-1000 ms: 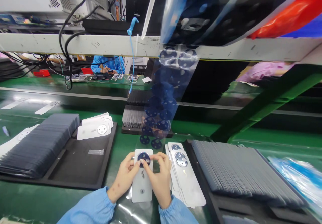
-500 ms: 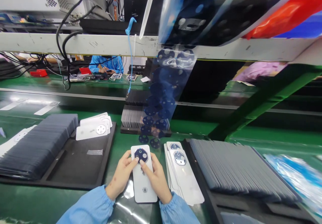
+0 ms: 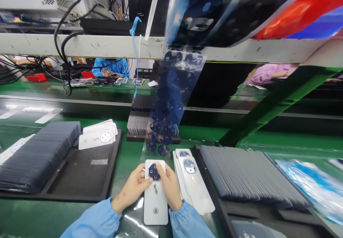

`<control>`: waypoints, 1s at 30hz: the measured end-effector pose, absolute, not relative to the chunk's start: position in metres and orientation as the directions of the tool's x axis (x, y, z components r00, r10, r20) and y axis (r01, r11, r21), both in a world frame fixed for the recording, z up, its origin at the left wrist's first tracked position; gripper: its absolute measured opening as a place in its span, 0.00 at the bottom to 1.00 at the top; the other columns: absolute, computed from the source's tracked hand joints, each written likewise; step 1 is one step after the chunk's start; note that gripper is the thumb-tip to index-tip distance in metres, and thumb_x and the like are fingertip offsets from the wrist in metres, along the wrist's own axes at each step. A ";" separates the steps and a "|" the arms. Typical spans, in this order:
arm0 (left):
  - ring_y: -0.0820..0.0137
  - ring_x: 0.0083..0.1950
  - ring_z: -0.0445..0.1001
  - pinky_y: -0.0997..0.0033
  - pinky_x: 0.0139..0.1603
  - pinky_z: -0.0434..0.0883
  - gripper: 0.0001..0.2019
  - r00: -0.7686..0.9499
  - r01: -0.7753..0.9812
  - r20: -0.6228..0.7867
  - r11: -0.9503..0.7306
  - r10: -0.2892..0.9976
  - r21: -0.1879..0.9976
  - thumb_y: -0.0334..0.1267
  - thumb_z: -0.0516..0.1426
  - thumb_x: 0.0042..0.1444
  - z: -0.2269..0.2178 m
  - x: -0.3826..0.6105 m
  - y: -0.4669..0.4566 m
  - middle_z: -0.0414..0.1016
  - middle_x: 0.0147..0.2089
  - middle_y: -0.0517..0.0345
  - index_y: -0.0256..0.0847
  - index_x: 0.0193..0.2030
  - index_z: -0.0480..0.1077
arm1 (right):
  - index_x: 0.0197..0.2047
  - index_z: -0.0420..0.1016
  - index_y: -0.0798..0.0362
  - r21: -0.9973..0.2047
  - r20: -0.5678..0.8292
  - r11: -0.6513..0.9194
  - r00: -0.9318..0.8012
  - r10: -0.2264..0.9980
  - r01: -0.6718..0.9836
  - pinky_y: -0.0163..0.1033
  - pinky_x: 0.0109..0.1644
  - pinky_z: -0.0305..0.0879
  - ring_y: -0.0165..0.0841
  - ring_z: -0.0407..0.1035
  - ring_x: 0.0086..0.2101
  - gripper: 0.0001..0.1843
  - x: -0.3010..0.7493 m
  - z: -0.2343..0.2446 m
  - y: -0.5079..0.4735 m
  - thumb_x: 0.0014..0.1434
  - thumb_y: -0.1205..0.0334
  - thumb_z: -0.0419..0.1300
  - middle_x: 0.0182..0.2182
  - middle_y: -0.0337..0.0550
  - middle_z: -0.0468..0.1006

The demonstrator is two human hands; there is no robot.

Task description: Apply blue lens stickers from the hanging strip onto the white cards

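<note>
A white phone back cover (image 3: 155, 204) with a dark round camera sticker (image 3: 153, 172) near its top is held upright between both hands, above the green bench. My left hand (image 3: 133, 186) grips its left edge, thumb by the sticker's lower left. My right hand (image 3: 170, 185) grips the right edge, with its thumb pressed on the sticker's upper right. Just right of it lies a small pile of white covers (image 3: 197, 184) with similar dark camera circles. Behind the cover hangs a clear film strip (image 3: 167, 106) bearing rows of dark round stickers.
To the left, a black tray (image 3: 80, 181) holds a row of grey sheets (image 3: 40, 156) and several white covers (image 3: 96, 138). Another tray on the right holds packed grey sheets (image 3: 249, 177). A shelf beam (image 3: 102, 49) crosses above; a person in blue (image 3: 111, 67) sits beyond.
The cover has moved slightly down and right with both hands. My right thumb has shifted up onto the sticker's upper right, and more of the lettering shows.
</note>
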State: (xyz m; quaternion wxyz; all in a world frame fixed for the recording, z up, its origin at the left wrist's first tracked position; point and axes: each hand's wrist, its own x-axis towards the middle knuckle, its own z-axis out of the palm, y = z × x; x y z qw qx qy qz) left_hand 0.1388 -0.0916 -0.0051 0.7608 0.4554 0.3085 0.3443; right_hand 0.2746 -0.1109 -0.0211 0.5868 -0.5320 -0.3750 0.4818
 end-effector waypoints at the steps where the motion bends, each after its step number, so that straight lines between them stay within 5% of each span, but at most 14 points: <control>1: 0.66 0.35 0.80 0.70 0.36 0.75 0.23 0.576 -0.220 -0.160 0.341 0.802 0.914 0.43 0.64 0.52 -0.006 0.139 -0.092 0.81 0.39 0.51 0.38 0.51 0.64 | 0.34 0.73 0.54 -0.989 -0.069 -0.033 0.256 0.964 -0.142 0.39 0.38 0.67 0.37 0.70 0.33 0.19 0.275 -0.023 -0.110 0.57 0.44 0.61 0.29 0.41 0.76; 7: 0.69 0.34 0.79 0.73 0.35 0.73 0.21 0.549 -0.169 -0.165 0.302 0.820 0.938 0.43 0.65 0.51 -0.010 0.137 -0.090 0.80 0.35 0.55 0.39 0.49 0.66 | 0.38 0.74 0.53 -0.996 -0.055 -0.040 0.189 0.981 -0.083 0.40 0.39 0.68 0.38 0.72 0.34 0.18 0.279 -0.027 -0.110 0.48 0.52 0.70 0.32 0.41 0.78; 21: 0.67 0.34 0.79 0.70 0.36 0.72 0.28 0.586 -0.138 -0.180 0.317 0.790 0.939 0.43 0.64 0.52 -0.011 0.135 -0.089 0.79 0.38 0.51 0.38 0.58 0.63 | 0.36 0.74 0.53 -0.999 -0.032 -0.033 0.134 0.990 0.003 0.44 0.38 0.70 0.40 0.72 0.33 0.14 0.286 -0.027 -0.107 0.46 0.58 0.67 0.31 0.41 0.79; 30: 0.66 0.35 0.78 0.70 0.37 0.72 0.30 0.604 -0.137 -0.206 0.355 0.770 0.925 0.43 0.66 0.49 -0.007 0.131 -0.086 0.79 0.39 0.50 0.37 0.57 0.64 | 0.36 0.69 0.52 -0.999 -0.028 -0.028 0.004 1.000 -0.037 0.38 0.35 0.66 0.34 0.69 0.30 0.14 0.300 -0.033 -0.110 0.46 0.62 0.66 0.28 0.35 0.73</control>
